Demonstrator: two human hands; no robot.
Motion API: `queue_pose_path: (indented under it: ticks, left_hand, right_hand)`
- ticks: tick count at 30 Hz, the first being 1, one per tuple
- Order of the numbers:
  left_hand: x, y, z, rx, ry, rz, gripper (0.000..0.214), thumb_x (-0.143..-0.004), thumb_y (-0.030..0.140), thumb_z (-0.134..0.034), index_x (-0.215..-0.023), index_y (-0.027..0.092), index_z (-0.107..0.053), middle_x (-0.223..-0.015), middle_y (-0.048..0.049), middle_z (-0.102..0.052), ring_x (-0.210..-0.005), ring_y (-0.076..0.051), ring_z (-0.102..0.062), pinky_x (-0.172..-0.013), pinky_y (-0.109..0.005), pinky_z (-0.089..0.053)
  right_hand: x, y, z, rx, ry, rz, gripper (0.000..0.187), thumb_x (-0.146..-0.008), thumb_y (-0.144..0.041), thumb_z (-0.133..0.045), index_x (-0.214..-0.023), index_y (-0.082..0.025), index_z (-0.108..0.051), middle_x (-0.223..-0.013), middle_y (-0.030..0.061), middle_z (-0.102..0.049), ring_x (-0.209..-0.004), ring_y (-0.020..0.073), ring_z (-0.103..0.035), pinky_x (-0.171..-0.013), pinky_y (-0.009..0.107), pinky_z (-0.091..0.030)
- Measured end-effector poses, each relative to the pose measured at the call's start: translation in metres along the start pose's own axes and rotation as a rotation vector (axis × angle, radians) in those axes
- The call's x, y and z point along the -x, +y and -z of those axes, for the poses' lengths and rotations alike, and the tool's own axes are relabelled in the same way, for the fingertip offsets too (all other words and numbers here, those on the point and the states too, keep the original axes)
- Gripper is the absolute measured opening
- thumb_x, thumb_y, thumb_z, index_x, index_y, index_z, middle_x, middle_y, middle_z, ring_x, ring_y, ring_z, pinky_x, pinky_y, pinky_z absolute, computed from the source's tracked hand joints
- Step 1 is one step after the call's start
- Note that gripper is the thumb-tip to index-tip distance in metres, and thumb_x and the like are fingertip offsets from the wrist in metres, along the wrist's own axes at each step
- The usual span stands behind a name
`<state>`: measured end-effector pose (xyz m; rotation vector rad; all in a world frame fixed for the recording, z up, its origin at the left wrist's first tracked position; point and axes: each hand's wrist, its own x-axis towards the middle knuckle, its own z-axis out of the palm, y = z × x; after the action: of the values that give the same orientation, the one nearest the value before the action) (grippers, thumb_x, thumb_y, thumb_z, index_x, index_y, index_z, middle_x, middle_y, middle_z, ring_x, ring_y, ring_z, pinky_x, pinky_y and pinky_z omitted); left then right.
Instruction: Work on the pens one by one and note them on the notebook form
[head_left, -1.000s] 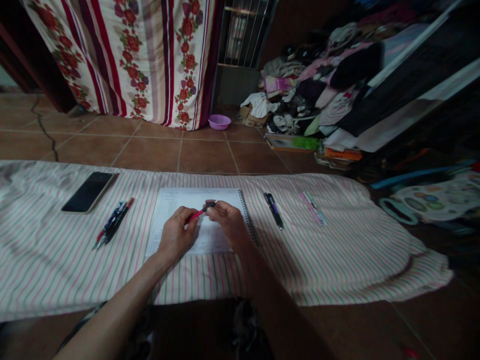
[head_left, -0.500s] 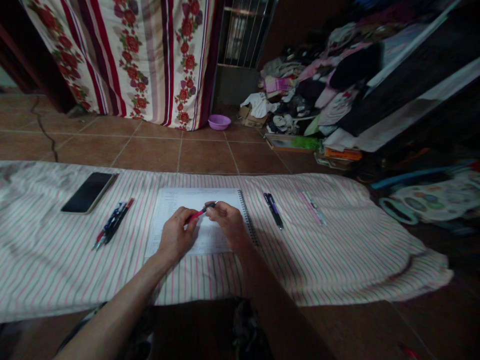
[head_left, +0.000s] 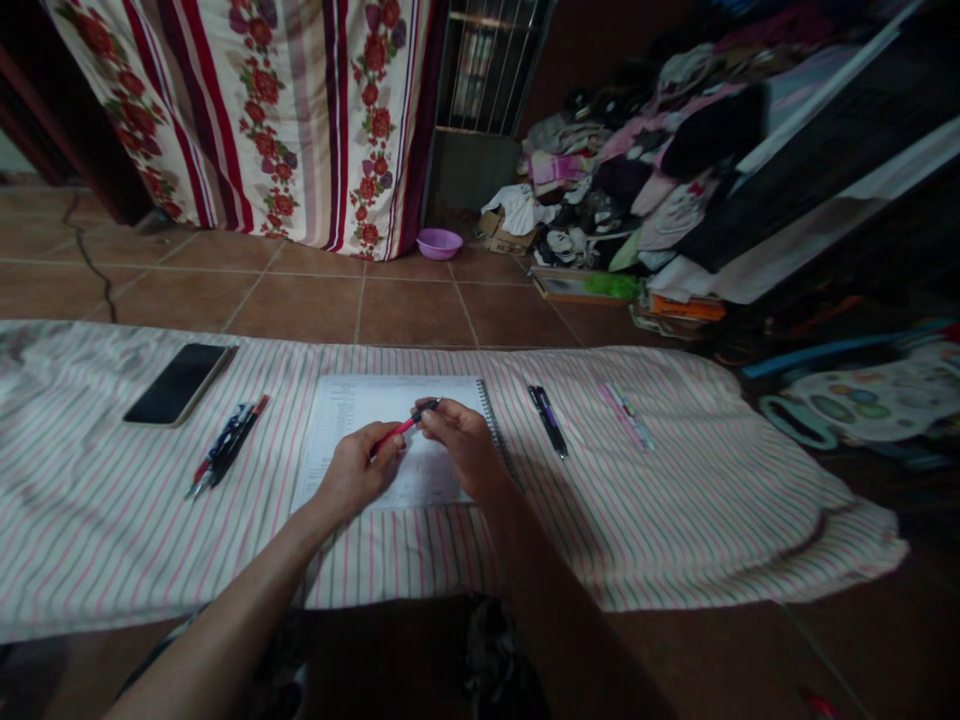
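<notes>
Both of my hands meet over an open spiral notebook [head_left: 352, 402] lying on a striped cloth [head_left: 675, 500]. My left hand [head_left: 356, 475] is closed round the lower end of a red pen [head_left: 396, 430]. My right hand [head_left: 463, 442] pinches the pen's dark upper end. The pen is held tilted just above the page.
A dark phone [head_left: 178, 384] and a bunch of pens [head_left: 225, 445] lie left of the notebook. Two dark pens [head_left: 547, 420] and pale pens [head_left: 626, 415] lie to its right. Beyond are tiled floor, a floral curtain [head_left: 262, 120], a purple bowl [head_left: 439, 243] and a heap of clothes [head_left: 637, 180].
Both hands have shifted slightly up and to the right over the page, still holding the red pen between them.
</notes>
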<state>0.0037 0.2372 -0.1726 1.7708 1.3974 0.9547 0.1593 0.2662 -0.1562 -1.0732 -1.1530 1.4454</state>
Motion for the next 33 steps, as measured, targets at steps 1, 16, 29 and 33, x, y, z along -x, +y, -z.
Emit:
queue_pose_path:
  ticks: [1, 16, 29, 33]
  left_hand:
    - [0.000, 0.001, 0.000, 0.015, -0.006, -0.002, 0.029, -0.086, 0.033, -0.043, -0.091, 0.014, -0.064, -0.076, -0.0052, -0.066, -0.071, -0.016, -0.060, -0.068, -0.027, -0.045]
    - [0.000, -0.002, -0.005, 0.019, 0.056, 0.030, 0.026, -0.082, 0.029, -0.046, -0.080, 0.015, -0.068, -0.063, -0.0019, -0.064, -0.061, -0.014, -0.059, -0.062, -0.025, -0.044]
    - [0.002, 0.000, -0.006, -0.085, 0.103, 0.048, 0.028, -0.081, 0.031, -0.045, -0.089, 0.016, -0.068, -0.064, -0.0025, -0.065, -0.061, -0.015, -0.060, -0.061, -0.025, -0.045]
    - [0.001, 0.002, -0.005, -0.024, 0.067, 0.059, 0.030, -0.082, 0.033, -0.044, -0.081, 0.015, -0.068, -0.059, -0.0017, -0.063, -0.057, -0.014, -0.058, -0.059, -0.025, -0.045]
  right_hand:
    - [0.000, 0.000, 0.000, -0.002, -0.006, -0.009, 0.022, -0.067, -0.030, -0.066, -0.085, -0.017, -0.068, -0.077, 0.0020, -0.067, -0.070, 0.0121, -0.059, -0.066, 0.025, -0.044]
    - [-0.002, 0.002, -0.002, 0.058, 0.035, 0.004, 0.020, -0.063, -0.032, -0.065, -0.076, -0.016, -0.067, -0.065, -0.0004, -0.062, -0.061, 0.0113, -0.051, -0.061, 0.025, -0.040]
    - [-0.005, 0.018, -0.003, 0.091, 0.077, 0.026, 0.029, -0.064, -0.040, -0.066, -0.081, -0.017, -0.068, -0.067, 0.0012, -0.064, -0.063, 0.0133, -0.055, -0.061, 0.026, -0.041]
    - [-0.005, 0.016, -0.002, 0.053, 0.055, 0.009, 0.030, -0.064, -0.038, -0.066, -0.085, -0.017, -0.069, -0.074, 0.0028, -0.066, -0.069, 0.0141, -0.056, -0.065, 0.026, -0.043]
